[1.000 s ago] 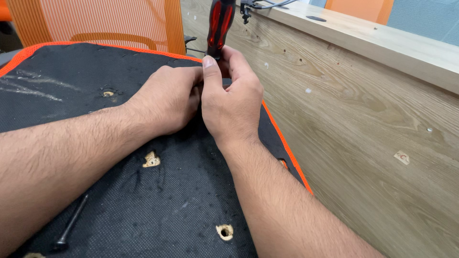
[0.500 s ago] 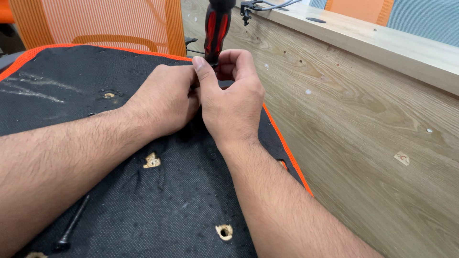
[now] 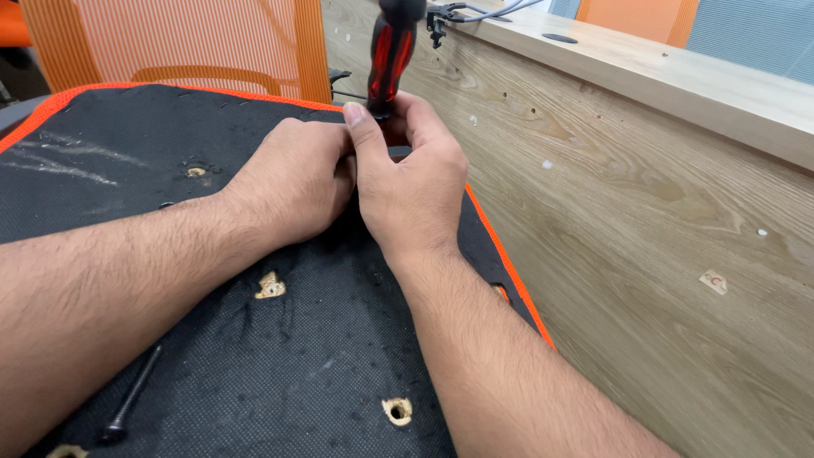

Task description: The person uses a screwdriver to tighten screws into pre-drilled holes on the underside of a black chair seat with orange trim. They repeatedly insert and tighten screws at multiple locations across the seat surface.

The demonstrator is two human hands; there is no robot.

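A black fabric panel (image 3: 212, 339) with orange edging fills the lower left of the frame, torn at several small holes, one hole (image 3: 397, 411) near the bottom centre. It lies on a wood-grain floor (image 3: 661, 280); an orange mesh chair back (image 3: 170, 42) stands at upper left. A long black bolt (image 3: 131, 399) rests at lower left. At upper centre, the right hand (image 3: 415, 191) closes around the base of a red-and-black screwdriver (image 3: 390, 51), held upright. The left hand (image 3: 292, 182) presses against it, fingers curled and hidden.

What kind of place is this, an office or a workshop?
Probably an office where chairs get assembled: an upturned black chair seat with screw holes, an orange mesh chair back, a wooden desk, and a red-and-black screwdriver.
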